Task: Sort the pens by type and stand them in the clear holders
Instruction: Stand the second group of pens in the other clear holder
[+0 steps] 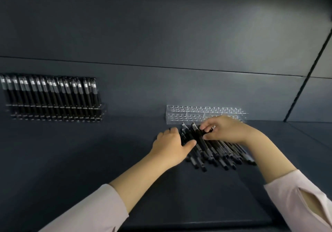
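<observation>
On the dark tabletop [89,159] in front of me, a little right of centre, lies the pile of pens [221,152], black barrels heaped side by side and fanned out with their near ends pointing toward me. My left hand [170,141] sits at the pile's left edge, fingers curled over the far ends of the barrels and thumb pressed in against them from the near side, so it grips that side of the heap. My right hand [228,129] reaches in from the other side, above the pile's far end, and pinches one pen [196,132] between thumb and fingertips; this pen lies on top of the others, its clear-capped end angled away and to the left. Just behind both hands, touching or nearly touching the pile (the blur keeps me from saying which), stands a clear holder [179,109], a low transparent block with rows of round holes across its top. Well apart from it, at the far left of the tabletop and against the grey wall [161,33], a second clear holder [53,117] carries a dense row of standing pens [53,91], black-bodied with pale caps uppermost. Pale sleeves [86,213] cover my forearms near the bottom edge.
</observation>
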The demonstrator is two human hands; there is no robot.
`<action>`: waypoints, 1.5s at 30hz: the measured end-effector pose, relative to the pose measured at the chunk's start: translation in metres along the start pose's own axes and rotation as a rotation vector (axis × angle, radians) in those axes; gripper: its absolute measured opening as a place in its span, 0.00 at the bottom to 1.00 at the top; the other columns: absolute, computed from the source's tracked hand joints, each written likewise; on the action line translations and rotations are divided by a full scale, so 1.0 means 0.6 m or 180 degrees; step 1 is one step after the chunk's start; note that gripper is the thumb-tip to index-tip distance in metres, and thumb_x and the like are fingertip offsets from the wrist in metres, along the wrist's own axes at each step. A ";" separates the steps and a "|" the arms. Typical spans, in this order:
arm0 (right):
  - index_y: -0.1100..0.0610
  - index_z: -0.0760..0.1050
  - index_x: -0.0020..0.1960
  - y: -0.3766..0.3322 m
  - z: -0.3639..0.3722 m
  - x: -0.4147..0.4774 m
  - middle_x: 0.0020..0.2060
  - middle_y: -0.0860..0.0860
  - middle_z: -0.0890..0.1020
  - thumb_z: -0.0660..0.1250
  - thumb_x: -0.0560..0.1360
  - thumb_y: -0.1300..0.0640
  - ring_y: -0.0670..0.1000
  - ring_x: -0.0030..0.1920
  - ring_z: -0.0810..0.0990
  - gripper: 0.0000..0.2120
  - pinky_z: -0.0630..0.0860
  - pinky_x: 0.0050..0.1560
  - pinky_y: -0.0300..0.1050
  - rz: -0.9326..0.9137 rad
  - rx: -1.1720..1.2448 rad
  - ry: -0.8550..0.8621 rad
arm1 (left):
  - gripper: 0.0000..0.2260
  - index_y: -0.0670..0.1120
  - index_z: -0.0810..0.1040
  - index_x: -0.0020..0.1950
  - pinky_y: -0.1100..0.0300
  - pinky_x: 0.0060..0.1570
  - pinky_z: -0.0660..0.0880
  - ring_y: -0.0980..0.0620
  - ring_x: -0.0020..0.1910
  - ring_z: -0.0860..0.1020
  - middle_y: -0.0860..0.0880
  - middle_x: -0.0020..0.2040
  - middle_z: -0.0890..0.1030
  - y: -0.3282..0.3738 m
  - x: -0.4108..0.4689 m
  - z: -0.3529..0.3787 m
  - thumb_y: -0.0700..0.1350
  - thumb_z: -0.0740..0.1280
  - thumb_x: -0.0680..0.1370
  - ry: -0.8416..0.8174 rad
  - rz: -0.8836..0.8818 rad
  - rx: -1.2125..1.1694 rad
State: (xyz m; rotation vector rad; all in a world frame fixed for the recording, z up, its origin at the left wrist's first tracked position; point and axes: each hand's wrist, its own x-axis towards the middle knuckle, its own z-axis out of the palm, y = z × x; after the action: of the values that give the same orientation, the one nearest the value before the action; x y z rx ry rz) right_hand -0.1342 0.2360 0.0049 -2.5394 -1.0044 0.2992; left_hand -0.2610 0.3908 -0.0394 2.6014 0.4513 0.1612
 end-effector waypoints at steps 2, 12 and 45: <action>0.45 0.78 0.57 0.020 -0.006 0.005 0.52 0.42 0.80 0.72 0.73 0.50 0.41 0.50 0.79 0.13 0.71 0.49 0.35 -0.0138 0.0214 -0.0073 | 0.35 0.44 0.64 0.72 0.48 0.65 0.68 0.42 0.69 0.66 0.44 0.70 0.71 0.021 0.010 0.016 0.69 0.59 0.76 0.0105 -0.0226 -0.0034; 0.47 0.79 0.56 0.077 -0.012 0.029 0.47 0.42 0.83 0.67 0.77 0.53 0.44 0.45 0.82 0.08 0.80 0.44 0.39 -0.0484 0.1037 0.0108 | 0.51 0.43 0.53 0.77 0.48 0.69 0.60 0.41 0.74 0.58 0.44 0.75 0.60 0.068 0.063 0.051 0.74 0.65 0.67 0.0202 -0.1151 -0.0046; 0.51 0.81 0.51 0.090 0.004 0.035 0.44 0.43 0.83 0.64 0.79 0.54 0.45 0.43 0.83 0.07 0.75 0.37 0.34 -0.0341 0.1401 0.0477 | 0.25 0.44 0.72 0.59 0.55 0.46 0.73 0.47 0.51 0.77 0.47 0.53 0.78 0.024 0.062 -0.003 0.49 0.79 0.68 0.0180 -0.1113 -0.0539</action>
State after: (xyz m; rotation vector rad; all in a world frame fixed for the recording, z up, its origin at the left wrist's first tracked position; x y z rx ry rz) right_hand -0.0873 0.2153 -0.0218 -2.0724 -0.8987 0.2613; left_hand -0.2222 0.3927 -0.0299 2.3156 0.8638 0.1468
